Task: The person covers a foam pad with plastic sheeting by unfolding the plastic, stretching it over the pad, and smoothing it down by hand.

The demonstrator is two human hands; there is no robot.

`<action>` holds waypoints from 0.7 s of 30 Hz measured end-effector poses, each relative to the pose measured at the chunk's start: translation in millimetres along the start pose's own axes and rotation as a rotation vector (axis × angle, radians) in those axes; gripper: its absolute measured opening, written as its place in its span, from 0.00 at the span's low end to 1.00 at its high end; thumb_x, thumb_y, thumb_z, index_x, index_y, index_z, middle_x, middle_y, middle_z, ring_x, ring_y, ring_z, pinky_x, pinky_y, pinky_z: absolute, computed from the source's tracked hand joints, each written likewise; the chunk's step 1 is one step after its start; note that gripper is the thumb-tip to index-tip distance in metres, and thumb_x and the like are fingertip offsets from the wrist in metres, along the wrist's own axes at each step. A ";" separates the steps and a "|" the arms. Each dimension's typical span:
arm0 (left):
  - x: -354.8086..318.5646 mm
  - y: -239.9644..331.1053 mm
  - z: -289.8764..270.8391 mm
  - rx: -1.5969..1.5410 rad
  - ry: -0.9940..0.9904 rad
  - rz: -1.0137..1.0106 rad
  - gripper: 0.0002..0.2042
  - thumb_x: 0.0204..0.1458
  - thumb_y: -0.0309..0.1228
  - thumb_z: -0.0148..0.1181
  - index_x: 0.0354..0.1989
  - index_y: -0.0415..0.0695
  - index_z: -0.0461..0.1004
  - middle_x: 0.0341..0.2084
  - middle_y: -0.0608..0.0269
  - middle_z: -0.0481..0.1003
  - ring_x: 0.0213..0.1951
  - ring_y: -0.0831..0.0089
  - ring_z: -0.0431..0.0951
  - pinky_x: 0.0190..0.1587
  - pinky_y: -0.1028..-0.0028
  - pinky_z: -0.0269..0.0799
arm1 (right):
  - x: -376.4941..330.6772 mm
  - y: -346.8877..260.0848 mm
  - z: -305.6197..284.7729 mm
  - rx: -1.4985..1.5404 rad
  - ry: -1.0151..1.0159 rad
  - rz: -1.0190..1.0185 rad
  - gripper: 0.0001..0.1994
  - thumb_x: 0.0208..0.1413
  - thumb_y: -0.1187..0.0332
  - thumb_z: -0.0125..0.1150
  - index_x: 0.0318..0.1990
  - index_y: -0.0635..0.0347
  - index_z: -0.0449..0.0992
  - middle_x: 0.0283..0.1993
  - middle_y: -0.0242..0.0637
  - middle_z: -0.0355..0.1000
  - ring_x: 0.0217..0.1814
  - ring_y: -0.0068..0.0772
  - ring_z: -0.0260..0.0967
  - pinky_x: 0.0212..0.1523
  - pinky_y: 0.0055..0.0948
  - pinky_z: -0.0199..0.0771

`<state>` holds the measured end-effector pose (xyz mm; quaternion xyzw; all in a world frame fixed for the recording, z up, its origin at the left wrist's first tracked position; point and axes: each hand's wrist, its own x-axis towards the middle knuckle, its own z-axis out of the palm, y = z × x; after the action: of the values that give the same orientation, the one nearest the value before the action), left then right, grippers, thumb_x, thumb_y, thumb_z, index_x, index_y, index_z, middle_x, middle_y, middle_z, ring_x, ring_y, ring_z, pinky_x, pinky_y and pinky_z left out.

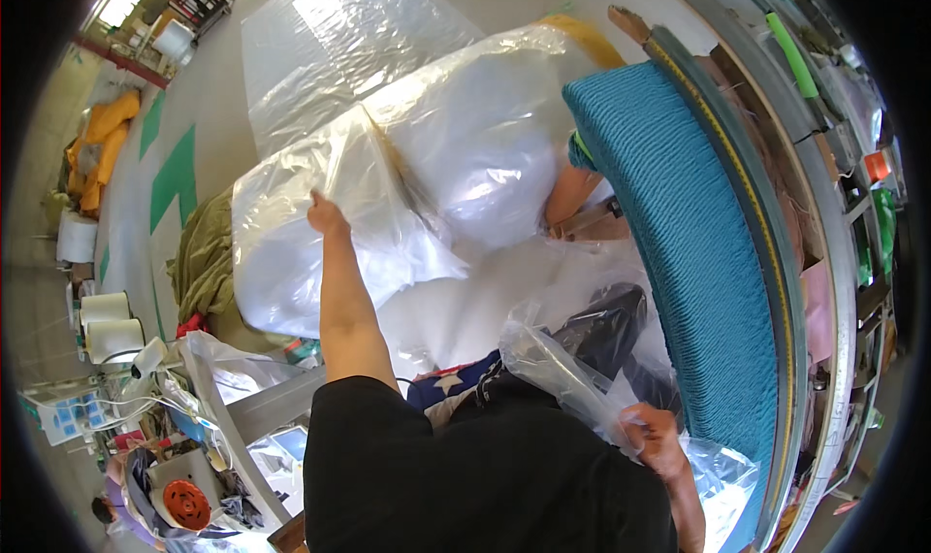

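Note:
My left arm stretches forward over a large bundle in a clear plastic bag (pixel 291 252). On the near side of that bag, my left hand (pixel 330 213) is closed, its fingers curled at the film. Low on the right, my right hand (pixel 655 441) grips a gathered edge of loose clear plastic film (pixel 543 354). This film runs from the hand across my dark-clothed lap. A second plastic-wrapped bundle (pixel 495 116) touches the first on its far right side. Beside my right arm stands a curved panel of ribbed blue knit fabric (pixel 679 233).
Another person's bare arm (pixel 572 194) shows beside the blue fabric's far end. A flat plastic sheet (pixel 349 39) lies on the floor beyond the bundles. At left are olive cloth (pixel 208 252), white yarn cones (pixel 107 325) and a metal frame (pixel 276 403). Rails (pixel 824 291) curve along the right.

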<state>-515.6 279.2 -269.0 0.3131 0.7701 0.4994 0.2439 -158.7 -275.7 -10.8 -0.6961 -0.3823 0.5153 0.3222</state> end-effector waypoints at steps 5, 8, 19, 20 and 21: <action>-137.4 143.3 53.6 -0.409 -0.917 -0.023 0.14 0.47 0.42 0.62 0.22 0.45 0.69 0.14 0.69 0.65 0.15 0.78 0.63 0.16 0.74 0.57 | 46.5 -78.7 -26.7 -0.280 -0.196 -0.456 0.19 0.52 0.58 0.59 0.43 0.65 0.72 0.41 0.41 0.72 0.45 0.33 0.69 0.46 0.32 0.68; -303.0 233.2 62.0 -0.612 -1.323 -0.079 0.11 0.52 0.35 0.56 0.37 0.40 0.73 0.23 0.67 0.72 0.24 0.78 0.70 0.24 0.76 0.65 | 79.4 -92.7 -62.7 -0.076 0.280 -0.573 0.23 0.56 0.55 0.54 0.49 0.66 0.68 0.47 0.42 0.69 0.52 0.31 0.65 0.53 0.32 0.63; -412.7 236.5 -53.1 -0.396 -1.826 0.321 0.08 0.53 0.29 0.54 0.26 0.38 0.72 0.19 0.66 0.71 0.21 0.80 0.70 0.26 0.78 0.68 | 144.7 -84.1 -75.6 0.148 0.330 -0.523 0.09 0.54 0.68 0.58 0.35 0.65 0.70 0.31 0.33 0.69 0.32 0.20 0.66 0.38 0.22 0.71; -407.6 238.7 -64.5 -0.407 -1.757 0.331 0.08 0.53 0.29 0.54 0.24 0.39 0.71 0.17 0.67 0.70 0.19 0.81 0.68 0.24 0.78 0.67 | 139.6 -89.7 -68.4 0.164 0.340 -0.555 0.07 0.53 0.70 0.59 0.31 0.64 0.69 0.28 0.31 0.68 0.28 0.17 0.64 0.33 0.20 0.72; -396.1 239.6 -76.7 -0.387 -1.735 0.338 0.08 0.53 0.29 0.54 0.24 0.39 0.71 0.17 0.67 0.70 0.19 0.81 0.68 0.24 0.78 0.67 | 134.0 -93.1 -57.2 0.182 0.319 -0.565 0.07 0.53 0.70 0.59 0.31 0.64 0.69 0.28 0.31 0.68 0.28 0.17 0.64 0.33 0.20 0.72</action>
<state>-240.0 17.5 6.0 0.6422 0.1618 0.2379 0.7105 -98.5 -116.4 19.5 -0.6026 -0.4574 0.3223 0.5690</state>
